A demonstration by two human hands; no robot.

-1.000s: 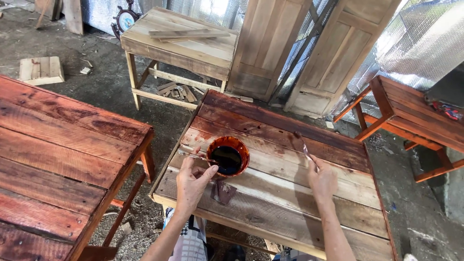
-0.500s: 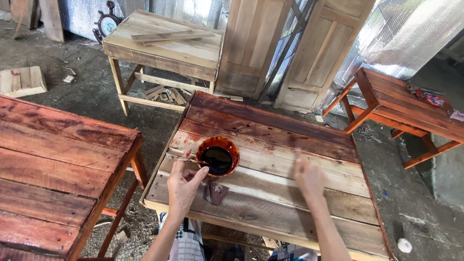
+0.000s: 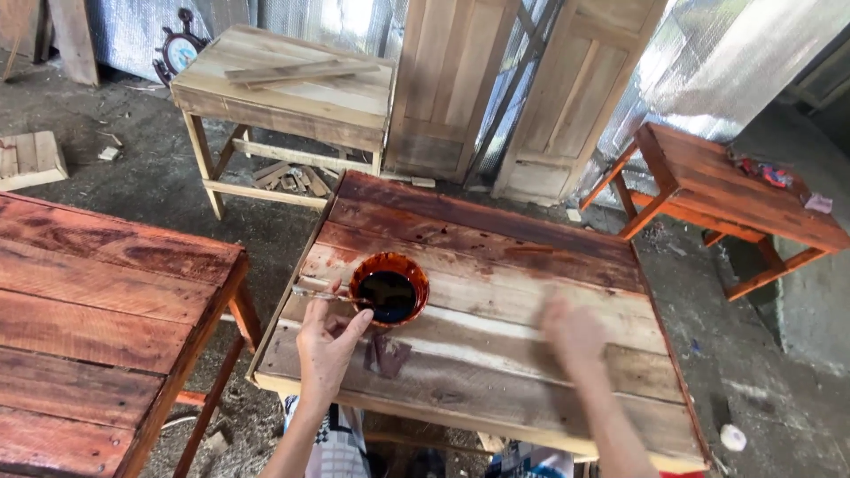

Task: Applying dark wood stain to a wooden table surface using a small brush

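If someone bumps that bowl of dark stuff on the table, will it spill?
Probably it would slosh. The bowl is wide and shallow, so it likely slides on the table rather than tipping. The dark liquid sits fairly high inside, so a hard push could splash it over the rim. Its wet, stained rim looks slippery to grip. The left hand rests beside it.

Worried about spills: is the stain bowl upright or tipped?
Upright: the round reddish-stained bowl sits flat on the plank tabletop, its dark liquid level inside the rim.
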